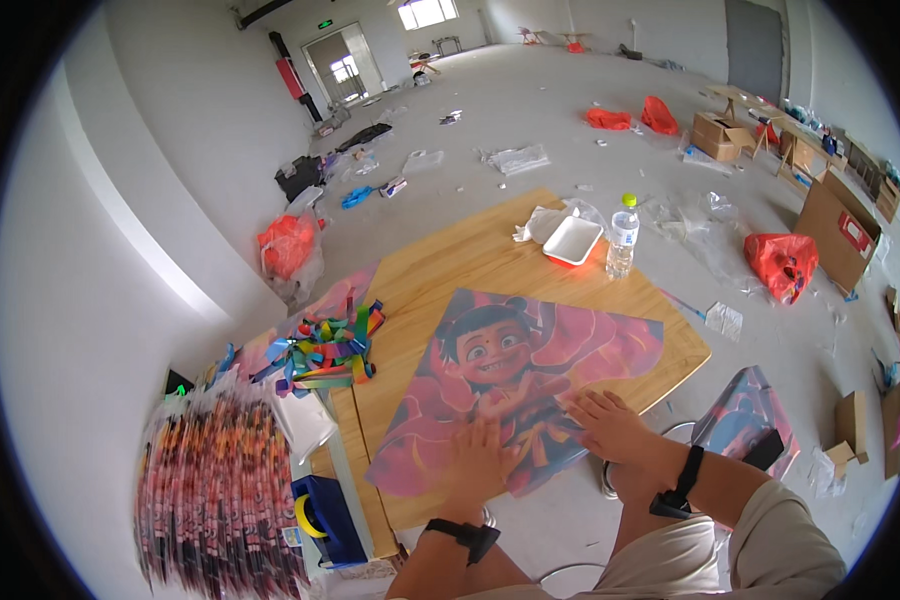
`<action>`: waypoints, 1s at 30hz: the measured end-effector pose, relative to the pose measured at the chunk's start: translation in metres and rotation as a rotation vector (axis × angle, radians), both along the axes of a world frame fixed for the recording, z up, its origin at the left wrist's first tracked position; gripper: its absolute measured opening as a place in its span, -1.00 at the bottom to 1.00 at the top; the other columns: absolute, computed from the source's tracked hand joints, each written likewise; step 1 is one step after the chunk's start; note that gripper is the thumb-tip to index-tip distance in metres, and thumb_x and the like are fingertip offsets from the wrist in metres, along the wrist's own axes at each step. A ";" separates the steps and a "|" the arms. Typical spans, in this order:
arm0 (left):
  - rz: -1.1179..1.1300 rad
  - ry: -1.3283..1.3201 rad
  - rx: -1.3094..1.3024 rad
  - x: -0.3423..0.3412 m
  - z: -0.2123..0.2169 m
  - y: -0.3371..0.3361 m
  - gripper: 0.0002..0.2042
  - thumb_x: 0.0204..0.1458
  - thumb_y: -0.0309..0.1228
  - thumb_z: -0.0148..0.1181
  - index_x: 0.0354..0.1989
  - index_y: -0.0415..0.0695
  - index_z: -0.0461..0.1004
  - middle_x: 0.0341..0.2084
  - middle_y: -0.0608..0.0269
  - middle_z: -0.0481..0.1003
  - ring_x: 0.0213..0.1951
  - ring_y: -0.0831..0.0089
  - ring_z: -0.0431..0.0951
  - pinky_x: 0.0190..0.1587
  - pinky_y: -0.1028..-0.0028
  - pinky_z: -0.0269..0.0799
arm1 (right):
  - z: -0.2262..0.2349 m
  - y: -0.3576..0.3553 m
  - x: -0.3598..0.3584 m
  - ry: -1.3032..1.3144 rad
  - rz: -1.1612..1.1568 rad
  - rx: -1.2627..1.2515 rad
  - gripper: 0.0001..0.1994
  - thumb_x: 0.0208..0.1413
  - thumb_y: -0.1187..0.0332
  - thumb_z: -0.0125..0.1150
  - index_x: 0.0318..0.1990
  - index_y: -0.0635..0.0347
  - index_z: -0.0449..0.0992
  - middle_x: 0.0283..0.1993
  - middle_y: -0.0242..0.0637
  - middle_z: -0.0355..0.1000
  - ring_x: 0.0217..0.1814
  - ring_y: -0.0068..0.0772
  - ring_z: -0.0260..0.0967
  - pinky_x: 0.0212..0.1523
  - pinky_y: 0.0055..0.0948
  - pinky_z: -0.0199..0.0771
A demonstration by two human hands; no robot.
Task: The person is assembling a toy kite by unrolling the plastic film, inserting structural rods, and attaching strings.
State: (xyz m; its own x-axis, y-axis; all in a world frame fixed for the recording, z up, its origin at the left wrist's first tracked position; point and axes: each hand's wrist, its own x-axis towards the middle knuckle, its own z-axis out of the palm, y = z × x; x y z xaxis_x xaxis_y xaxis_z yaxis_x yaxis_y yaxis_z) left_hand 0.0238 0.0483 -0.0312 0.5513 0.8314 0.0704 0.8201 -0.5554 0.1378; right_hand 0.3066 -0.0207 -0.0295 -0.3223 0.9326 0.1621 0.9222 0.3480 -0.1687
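A large printed sheet [490, 350], pink and dark with a cartoon figure on it, lies spread over the wooden table [420, 270]. It looks like thin kite fabric. My left hand [477, 455] rests flat on its near part, fingers pointing away from me. Close to its right near edge, my right hand [602, 422] lies with fingers stretched across the print. Neither hand grips anything. Left of the sheet is a heap of rainbow-coloured ribbons [332, 350].
At the table's far end stand a white tray [573, 240] and a water bottle [623, 238]. Many packed printed pieces [220, 490] fill the left side beside a blue tape dispenser [327, 520]. Another printed piece [750, 415] is at right. Red bags [782, 267] and cartons [838, 230] litter the floor.
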 end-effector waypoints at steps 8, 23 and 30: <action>-0.029 -0.034 0.203 0.023 -0.024 0.004 -0.32 0.17 0.10 0.00 0.38 -0.06 0.18 0.36 -0.06 0.14 0.33 -0.20 0.15 0.25 -0.23 0.08 | -0.009 0.002 -0.007 -0.037 -0.164 -0.003 -0.41 0.13 0.08 0.19 0.27 0.13 0.29 0.33 -0.15 0.20 0.48 -0.04 0.01 0.40 0.06 0.02; 0.047 0.042 0.088 0.024 -0.043 0.040 -0.29 0.21 0.12 -0.08 0.45 0.01 0.06 0.47 0.01 -0.07 0.42 -0.16 -0.03 0.28 -0.31 -0.04 | 0.071 -0.067 -0.012 0.772 -0.273 -0.176 -0.75 0.14 0.45 0.17 -0.02 0.09 0.56 0.13 -0.21 0.46 0.07 -0.06 0.46 -0.03 -0.26 0.50; 0.063 0.067 -0.044 0.030 -0.034 0.056 -0.28 0.22 0.16 -0.15 0.47 0.01 0.02 0.48 0.04 -0.12 0.45 -0.14 -0.10 0.32 -0.31 -0.15 | 0.037 -0.102 -0.006 0.711 -0.397 -0.077 -0.85 0.12 0.51 0.16 -0.18 0.14 0.60 -0.25 -0.23 0.54 -0.28 -0.11 0.50 -0.28 -0.29 0.51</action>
